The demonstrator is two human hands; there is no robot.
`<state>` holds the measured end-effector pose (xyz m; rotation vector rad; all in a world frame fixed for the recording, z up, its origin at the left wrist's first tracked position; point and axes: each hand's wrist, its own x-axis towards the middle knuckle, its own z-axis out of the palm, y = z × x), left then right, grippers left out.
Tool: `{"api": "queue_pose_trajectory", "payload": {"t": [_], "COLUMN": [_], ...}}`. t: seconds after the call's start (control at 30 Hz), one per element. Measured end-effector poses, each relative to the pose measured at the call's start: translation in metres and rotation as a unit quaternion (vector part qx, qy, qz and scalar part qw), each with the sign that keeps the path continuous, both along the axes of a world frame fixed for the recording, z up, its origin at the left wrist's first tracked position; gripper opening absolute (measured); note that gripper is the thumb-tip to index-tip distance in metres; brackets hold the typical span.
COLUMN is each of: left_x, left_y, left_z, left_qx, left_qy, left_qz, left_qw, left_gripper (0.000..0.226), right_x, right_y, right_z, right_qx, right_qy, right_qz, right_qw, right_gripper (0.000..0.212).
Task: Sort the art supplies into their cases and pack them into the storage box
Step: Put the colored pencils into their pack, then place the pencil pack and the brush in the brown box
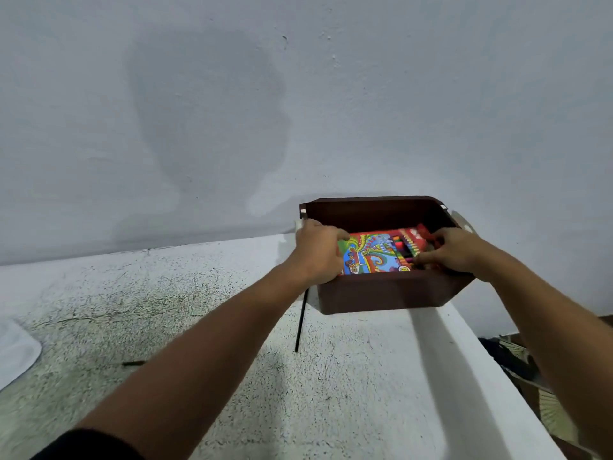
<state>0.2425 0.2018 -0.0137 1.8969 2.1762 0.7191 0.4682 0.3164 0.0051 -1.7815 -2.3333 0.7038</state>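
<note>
Storage box: a dark brown storage box [381, 293] stands at the far right corner of the speckled white surface [199, 327], against the pale wall [298, 94]; its open top faces up, and its right end reaches past the surface's right edge.
Crayon case: a bright, multicoloured crayon case [371, 254] lies flat inside the storage box, near its front wall, with a row of coloured crayons [406, 250] showing at its right end.
Left hand: the left hand [318, 250] is at the storage box's left rim, fingers curled down over the left edge of the crayon case and gripping it.
Right hand: the right hand [454, 250] reaches into the right side of the storage box, fingers curled on the crayon case's right end, by the crayons; exactly what the fingertips pinch cannot be told.
Black stick: a thin black stick [301, 322] lies on the surface just in front of the storage box's left front corner, pointing towards the person.
Small dark piece: a short dark piece [132, 363] lies on the surface well left of the storage box and nearer the person.
White object: part of a white rounded object [13, 353] shows at the surface's left edge, far from the storage box.
</note>
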Motion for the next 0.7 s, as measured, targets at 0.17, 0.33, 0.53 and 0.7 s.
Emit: {"api": "queue_pose_trajectory", "payload": {"t": [0.17,0.33,0.53,0.7], "left_x": [-0.018,-0.038,-0.031,-0.023], "left_y": [-0.027,-0.051,-0.060,-0.061], "left_z": [-0.017,-0.045,-0.065,-0.073], "left_qx": [0.247,0.127,-0.050,-0.116], "left_qy": [-0.153,-0.211,-0.170,-0.054], "left_qz": [0.125,0.193,0.133,0.078], "left_qw": [0.949,0.950,0.975,0.989], "left_gripper": [0.024,0.009,0.023,0.021], "right_x": [-0.004,-0.002,-0.007,-0.008], "right_y": [0.005,0.005,0.008,0.003], "right_z": [-0.002,-0.013,-0.015,-0.015], "right_qx": [0.077,0.288,0.153,0.147], "right_qy": [-0.064,-0.042,-0.080,-0.123], "right_qz": [0.036,-0.103,-0.113,-0.096], "right_qw": [0.994,0.951,0.979,0.977], "right_gripper": [0.039,0.035,0.055,0.058]}}
